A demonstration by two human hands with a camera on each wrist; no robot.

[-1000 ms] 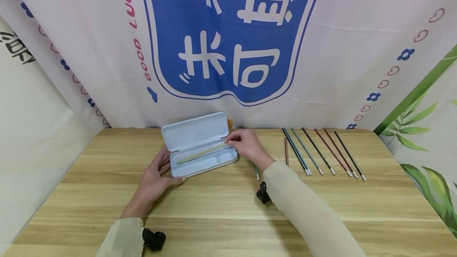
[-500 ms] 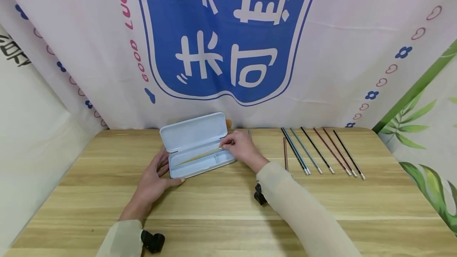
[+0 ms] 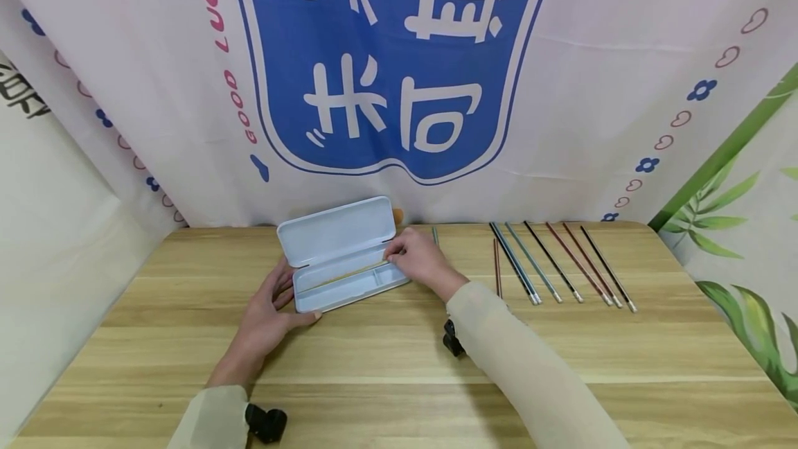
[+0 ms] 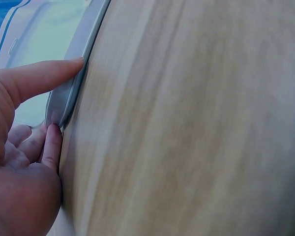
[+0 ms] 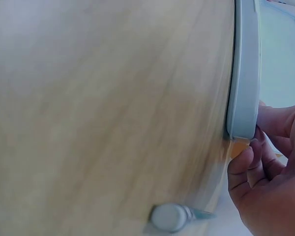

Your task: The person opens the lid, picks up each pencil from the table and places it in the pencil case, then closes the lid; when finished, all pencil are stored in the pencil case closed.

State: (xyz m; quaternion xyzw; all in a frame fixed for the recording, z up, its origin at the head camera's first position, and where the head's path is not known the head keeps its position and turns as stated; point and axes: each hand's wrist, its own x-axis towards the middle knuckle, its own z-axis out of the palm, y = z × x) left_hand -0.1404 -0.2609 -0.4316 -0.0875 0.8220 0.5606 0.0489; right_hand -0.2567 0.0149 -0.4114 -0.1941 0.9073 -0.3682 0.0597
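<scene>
A light blue pencil case (image 3: 339,289) lies with its lid (image 3: 337,231) raised at the back. My left hand (image 3: 262,324) holds its left end, thumb at the front edge and fingers around the side; the left wrist view shows the thumb tip on the rim (image 4: 78,69). A yellow pencil (image 3: 349,274) lies along the rear compartment. My right hand (image 3: 424,262) pinches the pencil's right end between thumb and fingers, over the case's right end. In the right wrist view the fingers (image 5: 241,167) curl beside the case's end, and the pencil is hidden.
Several pencils, black, blue and dark red (image 3: 566,248), lie spread on the wooden table (image 3: 349,380) to the right. A teal pencil (image 3: 436,234) is partly hidden behind my right hand. Something orange (image 3: 397,215) shows behind the lid. A printed cloth (image 3: 561,123) hangs behind the table.
My right hand has shifted slightly left and lowered the yellow pencil's end into the rear compartment. The left hand keeps its hold on the case. The head view has drifted slightly.
</scene>
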